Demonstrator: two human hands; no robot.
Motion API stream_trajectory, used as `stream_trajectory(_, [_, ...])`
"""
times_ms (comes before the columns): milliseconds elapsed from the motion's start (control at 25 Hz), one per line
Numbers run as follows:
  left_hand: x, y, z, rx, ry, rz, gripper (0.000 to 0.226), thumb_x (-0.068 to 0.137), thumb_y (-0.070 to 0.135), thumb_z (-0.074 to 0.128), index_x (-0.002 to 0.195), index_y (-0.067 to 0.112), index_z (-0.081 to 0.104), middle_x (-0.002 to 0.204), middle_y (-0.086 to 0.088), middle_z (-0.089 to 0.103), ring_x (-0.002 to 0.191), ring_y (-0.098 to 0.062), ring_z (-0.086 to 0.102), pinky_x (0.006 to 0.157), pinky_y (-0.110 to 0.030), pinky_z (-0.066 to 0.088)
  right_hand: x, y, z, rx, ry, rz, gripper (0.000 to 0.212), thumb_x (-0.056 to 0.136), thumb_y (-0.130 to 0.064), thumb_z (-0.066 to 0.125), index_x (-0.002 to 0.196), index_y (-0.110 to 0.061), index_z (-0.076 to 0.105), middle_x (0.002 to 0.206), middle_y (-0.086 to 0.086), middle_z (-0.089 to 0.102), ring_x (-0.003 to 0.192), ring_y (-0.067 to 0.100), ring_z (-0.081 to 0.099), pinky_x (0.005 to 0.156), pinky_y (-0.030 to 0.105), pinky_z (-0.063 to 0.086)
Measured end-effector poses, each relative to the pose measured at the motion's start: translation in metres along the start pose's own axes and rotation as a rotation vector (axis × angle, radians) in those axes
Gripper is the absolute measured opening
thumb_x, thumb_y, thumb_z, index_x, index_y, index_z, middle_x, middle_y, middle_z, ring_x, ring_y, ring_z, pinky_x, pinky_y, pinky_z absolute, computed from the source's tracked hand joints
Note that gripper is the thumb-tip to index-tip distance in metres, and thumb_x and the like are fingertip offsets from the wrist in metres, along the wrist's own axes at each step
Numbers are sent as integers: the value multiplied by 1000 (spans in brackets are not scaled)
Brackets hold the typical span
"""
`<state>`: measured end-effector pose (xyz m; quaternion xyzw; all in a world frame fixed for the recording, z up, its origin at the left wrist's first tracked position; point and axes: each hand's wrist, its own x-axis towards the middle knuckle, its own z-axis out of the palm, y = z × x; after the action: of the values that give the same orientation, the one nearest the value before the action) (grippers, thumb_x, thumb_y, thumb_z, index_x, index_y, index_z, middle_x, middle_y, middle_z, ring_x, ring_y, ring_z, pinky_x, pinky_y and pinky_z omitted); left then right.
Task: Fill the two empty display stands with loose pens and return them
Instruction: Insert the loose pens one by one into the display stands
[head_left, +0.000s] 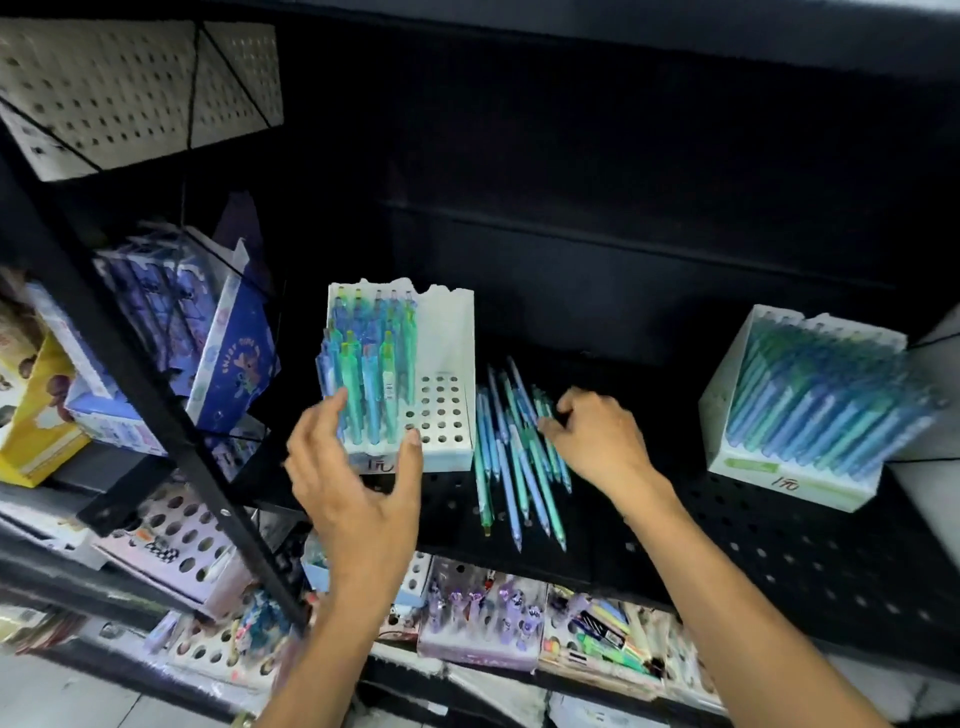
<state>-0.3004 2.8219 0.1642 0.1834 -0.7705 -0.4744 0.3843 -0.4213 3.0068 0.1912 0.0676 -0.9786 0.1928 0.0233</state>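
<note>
Head view: on the black perforated shelf a half-filled white display stand sits left of centre, its left rows holding upright blue-green pens and its right rows showing bare holes. The left hand is spread, fingers straight, with fingertip and thumb at the stand's front edge, steadying rather than gripping it. The right hand has fingers curled down onto a heap of loose pens lying just right of the stand; it appears to be pinching one or more, though blur leaves that unsure. A second stand, apparently full, stands well apart at the right end. Risks, as judged: the heap's lower tips lie near the shelf's front edge, so a careless rake may roll pens off onto the lower shelves; the stand is only lightly steadied, so a pen pushed in askew may tip or shift it; seated pens may be jostled.
</note>
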Motion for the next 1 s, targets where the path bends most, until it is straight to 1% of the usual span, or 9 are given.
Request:
stream_trajectory(120, [-26, 26, 21, 13, -18, 284, 44, 85, 29, 60, 126, 18, 49, 124, -2, 47, 116, -12, 41, 100, -36, 34, 1, 14, 1, -86, -50, 40, 29, 93, -38, 62, 105, -11, 65, 91, 5, 66, 91, 31, 66, 69, 33, 49])
stream_trajectory(200, [-32, 37, 37, 74, -158, 399, 29, 85, 25, 57, 113, 17, 57, 109, 0, 56, 103, -13, 49, 90, -32, 39, 6, 16, -4, -123, -96, 68, 21, 93, -31, 62, 102, -12, 62, 93, 5, 62, 95, 32, 65, 68, 31, 44])
stream_trajectory(280, [-28, 44, 51, 280, -337, 442, 18, 88, 26, 55, 103, 17, 61, 96, 1, 62, 90, -20, 56, 81, -37, 45, 14, 16, -8, -136, -176, 101, 19, 94, -27, 61, 106, -12, 61, 102, 8, 64, 99, 32, 64, 70, 31, 44])
stream_trajectory(360, [-23, 54, 64, 532, -508, 410, 21, 92, 31, 55, 106, 16, 62, 96, -2, 66, 91, -24, 61, 83, -37, 48, 19, 18, -11, -182, -237, 104, 20, 96, -21, 59, 113, -10, 60, 114, 12, 64, 104, 32, 63, 73, 31, 45])
stream_trajectory(480, [-17, 65, 78, 732, -664, 318, 33, 97, 39, 52, 116, 13, 56, 107, -6, 65, 100, -26, 64, 84, -35, 48, 11, 23, -18, -263, -231, 95, 32, 93, -11, 57, 125, -5, 52, 125, 16, 58, 112, 35, 61, 78, 36, 47])
stream_trajectory(600, [-17, 67, 88, 785, -707, 276, 37, 96, 42, 56, 117, 11, 53, 109, -9, 65, 101, -29, 66, 81, -35, 50, 5, 32, -28, -254, -124, 97, 42, 94, -10, 54, 132, -2, 39, 132, 18, 45, 113, 39, 58, 78, 39, 45])
stream_trajectory(760, [-19, 70, 95, 785, -731, 209, 34, 93, 34, 59, 116, 10, 51, 110, -11, 67, 104, -32, 65, 79, -36, 51, 22, 17, -28, -203, 12, -140, 39, 90, -1, 49, 128, -2, 41, 130, 19, 47, 115, 37, 52, 88, 42, 45])
stream_trajectory(880, [-19, 71, 97, 775, -754, 178, 39, 90, 30, 64, 120, 9, 50, 112, -12, 66, 105, -33, 64, 78, -38, 50, 45, -9, -9, -188, -151, -251, 35, 93, -8, 51, 128, -3, 44, 130, 18, 47, 119, 37, 50, 92, 42, 44])
stream_trajectory(1000, [-17, 70, 96, 747, -761, 151, 40, 88, 27, 67, 120, 9, 51, 113, -12, 65, 105, -33, 64, 78, -37, 50, 60, -17, 9, -319, -274, -293, 48, 95, -19, 59, 137, -6, 40, 134, 16, 44, 125, 36, 47, 98, 46, 44])
